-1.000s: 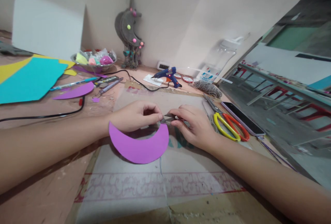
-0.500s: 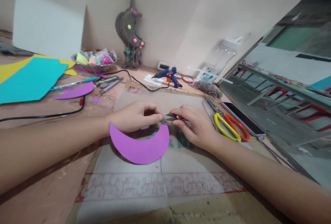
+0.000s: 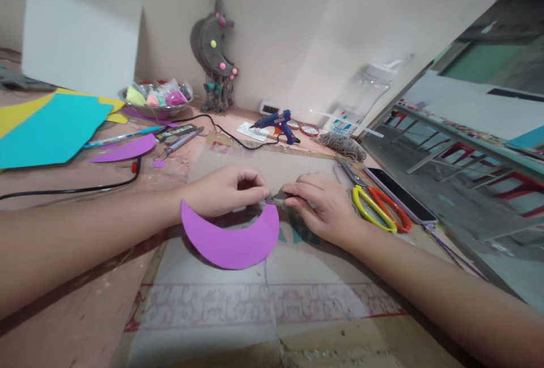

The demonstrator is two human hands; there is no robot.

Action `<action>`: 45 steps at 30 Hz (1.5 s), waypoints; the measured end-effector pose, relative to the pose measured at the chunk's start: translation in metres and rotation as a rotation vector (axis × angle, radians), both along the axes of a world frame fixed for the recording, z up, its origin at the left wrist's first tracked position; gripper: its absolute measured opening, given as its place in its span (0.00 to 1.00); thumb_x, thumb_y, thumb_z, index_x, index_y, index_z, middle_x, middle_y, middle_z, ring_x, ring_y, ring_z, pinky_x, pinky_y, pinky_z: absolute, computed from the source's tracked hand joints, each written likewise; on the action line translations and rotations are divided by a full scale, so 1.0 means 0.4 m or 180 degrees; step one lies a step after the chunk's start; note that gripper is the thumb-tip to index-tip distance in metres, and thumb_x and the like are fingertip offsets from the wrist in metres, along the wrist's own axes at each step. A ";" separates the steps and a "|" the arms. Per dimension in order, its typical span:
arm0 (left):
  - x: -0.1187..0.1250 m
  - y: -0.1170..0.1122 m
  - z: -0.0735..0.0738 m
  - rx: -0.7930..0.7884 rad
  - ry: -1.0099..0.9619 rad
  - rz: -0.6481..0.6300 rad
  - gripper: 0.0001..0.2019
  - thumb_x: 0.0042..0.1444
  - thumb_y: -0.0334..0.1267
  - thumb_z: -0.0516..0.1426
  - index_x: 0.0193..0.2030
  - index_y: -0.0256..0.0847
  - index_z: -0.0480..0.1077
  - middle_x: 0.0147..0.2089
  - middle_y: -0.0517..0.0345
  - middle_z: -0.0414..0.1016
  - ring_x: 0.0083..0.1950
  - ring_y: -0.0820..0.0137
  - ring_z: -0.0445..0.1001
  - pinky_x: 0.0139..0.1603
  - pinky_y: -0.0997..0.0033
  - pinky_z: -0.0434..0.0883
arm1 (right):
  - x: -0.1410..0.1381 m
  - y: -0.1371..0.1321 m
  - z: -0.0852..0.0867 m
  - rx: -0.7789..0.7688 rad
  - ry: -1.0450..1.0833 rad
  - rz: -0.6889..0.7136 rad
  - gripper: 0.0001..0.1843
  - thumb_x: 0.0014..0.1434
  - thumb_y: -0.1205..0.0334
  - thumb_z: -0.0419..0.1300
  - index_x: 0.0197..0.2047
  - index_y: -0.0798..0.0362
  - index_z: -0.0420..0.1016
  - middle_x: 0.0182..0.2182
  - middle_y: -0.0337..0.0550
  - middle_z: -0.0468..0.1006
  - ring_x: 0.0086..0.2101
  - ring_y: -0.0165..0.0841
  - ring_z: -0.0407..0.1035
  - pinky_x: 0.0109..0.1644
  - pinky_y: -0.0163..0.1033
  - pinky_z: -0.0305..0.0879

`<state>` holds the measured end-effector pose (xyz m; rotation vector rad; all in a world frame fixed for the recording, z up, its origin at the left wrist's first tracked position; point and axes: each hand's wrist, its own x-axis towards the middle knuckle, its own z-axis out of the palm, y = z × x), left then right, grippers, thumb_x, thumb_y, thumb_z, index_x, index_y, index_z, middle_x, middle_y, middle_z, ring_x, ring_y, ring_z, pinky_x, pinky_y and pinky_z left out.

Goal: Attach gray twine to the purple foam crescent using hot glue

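A purple crescent (image 3: 233, 246), cut from a thin sheet, is held just above the work mat with its tips upward. My left hand (image 3: 232, 191) is closed in a pinch at the crescent's right tip, where a bit of grey yarn seems to show; the fingertips hide most of it. Small dark thread snips (image 3: 280, 196) are in my right hand (image 3: 321, 204), which is wrapped around them. Their blades lie together, pointing left at the same tip, close to my left fingertips. Below the crescent's lower edge hangs a thin greyish strand (image 3: 266, 273).
Yellow-and-red-handled scissors (image 3: 376, 209) and a phone (image 3: 399, 195) lie at right. A blue glue gun (image 3: 274, 123), grey yarn (image 3: 342, 146) and a bottle (image 3: 361, 99) stand behind. At left are turquoise sheets (image 3: 51, 130), a bowl of clay (image 3: 157, 108) and a black cord (image 3: 76, 191).
The blades of the snips have come together at the crescent's right tip; they were apart before. Both hands and the crescent have stayed nearly in place.
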<state>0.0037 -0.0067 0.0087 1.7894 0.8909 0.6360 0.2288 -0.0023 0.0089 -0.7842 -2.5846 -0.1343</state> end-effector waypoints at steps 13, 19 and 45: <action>0.001 0.002 -0.001 0.0009 -0.0003 -0.0009 0.08 0.57 0.39 0.53 0.32 0.37 0.67 0.26 0.64 0.68 0.25 0.79 0.64 0.26 0.80 0.62 | -0.002 -0.002 -0.001 -0.0049 0.0027 0.0025 0.13 0.63 0.58 0.51 0.42 0.56 0.72 0.29 0.43 0.71 0.31 0.32 0.63 0.35 0.37 0.55; 0.002 -0.001 0.001 -0.0049 0.0011 0.0007 0.08 0.56 0.39 0.53 0.31 0.37 0.67 0.25 0.65 0.68 0.24 0.78 0.64 0.26 0.79 0.62 | -0.001 0.000 -0.002 -0.0058 0.0117 0.0089 0.13 0.63 0.58 0.51 0.42 0.57 0.72 0.28 0.43 0.71 0.30 0.32 0.63 0.34 0.37 0.55; 0.003 -0.004 0.003 -0.0014 -0.0001 0.0006 0.08 0.56 0.38 0.53 0.31 0.37 0.68 0.23 0.65 0.67 0.23 0.79 0.64 0.26 0.79 0.62 | -0.004 0.001 0.000 -0.0159 0.0170 -0.0028 0.15 0.63 0.56 0.50 0.43 0.57 0.70 0.29 0.44 0.71 0.29 0.32 0.63 0.33 0.37 0.56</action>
